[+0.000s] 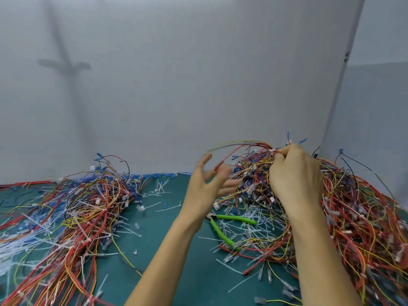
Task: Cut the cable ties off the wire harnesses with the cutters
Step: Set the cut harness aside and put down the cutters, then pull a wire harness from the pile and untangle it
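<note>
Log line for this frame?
right hand: grips harness | left hand: open, blurred | cutters: unheld, on mat

Head camera looks down and forward, near the table [198,281].

A teal mat [176,272] lies below a pale grey wall [198,74] that bears a blurred cross-shaped shadow [64,65].

Before me the cutters [223,233] have bright green handles, the wire harnesses [357,217] mix red, yellow, blue and black, the cable ties [168,209] are white, my mat [194,272] teal.
</note>
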